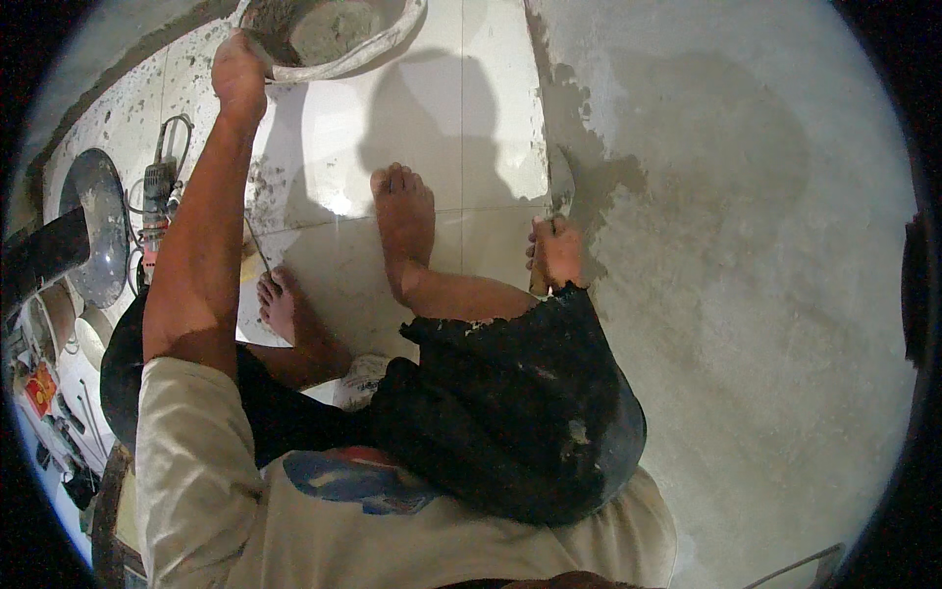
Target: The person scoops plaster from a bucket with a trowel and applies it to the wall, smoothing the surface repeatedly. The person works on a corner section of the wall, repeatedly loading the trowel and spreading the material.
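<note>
At the top of the view is a round tub (363, 61) with a pale, mortar-crusted rim and wet grey mortar (334, 27) inside. My left hand (240, 77) is closed round the near left part of that rim, the arm stretched forward. Low on the right, beside my bent knee, my right hand (557, 251) grips a trowel (561, 185) by its handle. The trowel's blade points away from me, along the border between the white tiles (500, 128) and the grey cement surface (746, 245). A darker, damp-looking patch (601, 162) lies right of the blade.
My bare feet (404, 211) stand on the tiles between my hands. On the left lie a corded power tool (157, 196) and a black round pan (98, 236). Behind them, assorted tools and a red packet (41, 389) crowd the floor. Mortar splashes dot the tiles.
</note>
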A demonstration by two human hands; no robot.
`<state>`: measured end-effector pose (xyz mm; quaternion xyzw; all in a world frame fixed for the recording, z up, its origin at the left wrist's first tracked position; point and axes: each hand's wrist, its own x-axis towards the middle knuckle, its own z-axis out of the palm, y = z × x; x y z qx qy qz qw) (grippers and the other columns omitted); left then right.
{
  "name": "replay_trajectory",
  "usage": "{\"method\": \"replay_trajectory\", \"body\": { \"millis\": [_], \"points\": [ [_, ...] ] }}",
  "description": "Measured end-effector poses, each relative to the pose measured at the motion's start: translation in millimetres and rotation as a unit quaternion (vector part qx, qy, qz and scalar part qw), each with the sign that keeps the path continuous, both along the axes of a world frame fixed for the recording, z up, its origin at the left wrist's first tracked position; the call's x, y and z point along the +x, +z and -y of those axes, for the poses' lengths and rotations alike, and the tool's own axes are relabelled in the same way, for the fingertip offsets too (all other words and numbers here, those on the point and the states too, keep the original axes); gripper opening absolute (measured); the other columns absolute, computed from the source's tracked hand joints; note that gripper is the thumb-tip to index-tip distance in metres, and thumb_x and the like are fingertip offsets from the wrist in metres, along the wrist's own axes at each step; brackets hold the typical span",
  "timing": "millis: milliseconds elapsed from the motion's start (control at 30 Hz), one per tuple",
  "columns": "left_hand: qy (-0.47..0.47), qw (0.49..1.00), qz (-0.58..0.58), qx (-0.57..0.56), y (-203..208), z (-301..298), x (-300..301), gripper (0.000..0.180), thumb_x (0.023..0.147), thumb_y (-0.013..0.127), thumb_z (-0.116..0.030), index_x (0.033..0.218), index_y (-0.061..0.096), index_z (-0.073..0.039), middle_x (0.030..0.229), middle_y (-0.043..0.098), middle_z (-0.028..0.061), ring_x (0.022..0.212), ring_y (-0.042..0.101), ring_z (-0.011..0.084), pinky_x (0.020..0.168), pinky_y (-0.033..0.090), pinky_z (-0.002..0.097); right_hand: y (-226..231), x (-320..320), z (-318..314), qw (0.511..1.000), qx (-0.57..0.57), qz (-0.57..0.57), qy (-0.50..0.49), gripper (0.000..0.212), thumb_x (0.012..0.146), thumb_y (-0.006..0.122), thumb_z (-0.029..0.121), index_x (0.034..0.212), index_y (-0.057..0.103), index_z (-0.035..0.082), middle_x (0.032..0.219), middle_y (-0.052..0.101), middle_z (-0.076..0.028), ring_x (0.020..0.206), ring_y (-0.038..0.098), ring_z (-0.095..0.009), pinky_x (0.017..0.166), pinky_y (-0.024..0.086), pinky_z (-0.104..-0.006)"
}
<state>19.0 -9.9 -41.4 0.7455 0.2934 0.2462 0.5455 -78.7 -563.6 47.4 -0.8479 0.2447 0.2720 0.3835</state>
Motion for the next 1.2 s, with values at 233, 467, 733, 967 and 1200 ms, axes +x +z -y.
{"method": "replay_trajectory", "body": {
  "millis": [233,467,733,967,1200],
  "points": [
    [0.122,0.885,0.04,-0.447,49,105,-22,0.059,0.099,0.068,-0.043,0.142,0.054,-0.006,0.13,0.057,0.0159,0.113,0.06,0.0312,0.096,0.052,0.0489,-35,19,-12,0.991,-0.076,0.052,0.093,0.032,0.1,0.067,0.03,0.099,0.059,0.0,0.081,0.067,-0.011,0.061,0.065,-0.018,0.049,0.051,-0.0355],
    [-0.025,0.814,0.045,-0.579,55,126,-25,0.068,0.097,0.073,-0.028,0.146,0.038,0.004,0.142,0.045,0.0285,0.127,0.054,0.0454,0.105,0.058,0.058,-15,38,-10,0.991,0.001,0.132,0.018,0.027,0.102,0.065,0.026,0.096,0.059,0.001,0.079,0.067,-0.01,0.061,0.065,-0.018,0.05,0.051,-0.0363],
    [0.007,0.75,0.092,-0.654,44,123,-9,0.035,0.1,0.049,0.001,0.132,0.045,0.014,0.132,0.056,0.0293,0.124,0.06,0.0447,0.107,0.057,0.0586,-77,61,-3,0.974,-0.085,0.151,0.145,0.029,0.101,0.065,0.026,0.103,0.061,-0.003,0.08,0.069,-0.015,0.06,0.065,-0.021,0.055,0.052,-0.038],
    [-0.062,0.818,-0.035,-0.571,36,80,-53,0.03,0.094,0.062,-0.004,0.122,0.061,0.006,0.119,0.067,0.0163,0.109,0.068,0.0343,0.09,0.063,0.0459,8,55,-50,0.962,-0.094,0.236,0.098,0.034,0.101,0.063,0.03,0.107,0.064,-0.003,0.093,0.07,-0.024,0.077,0.067,-0.038,0.073,0.052,-0.0475],
    [-0.128,0.884,-0.044,-0.448,81,124,-65,0.046,0.087,0.062,0.004,0.131,0.054,-0.004,0.1,0.066,0.0086,0.086,0.071,0.0228,0.069,0.066,0.0396,84,78,-124,0.816,-0.156,0.358,0.427,0.025,0.092,0.069,0.022,0.111,0.069,0.005,0.097,0.072,-0.019,0.099,0.07,-0.037,0.085,0.054,-0.049]
  ]
}}
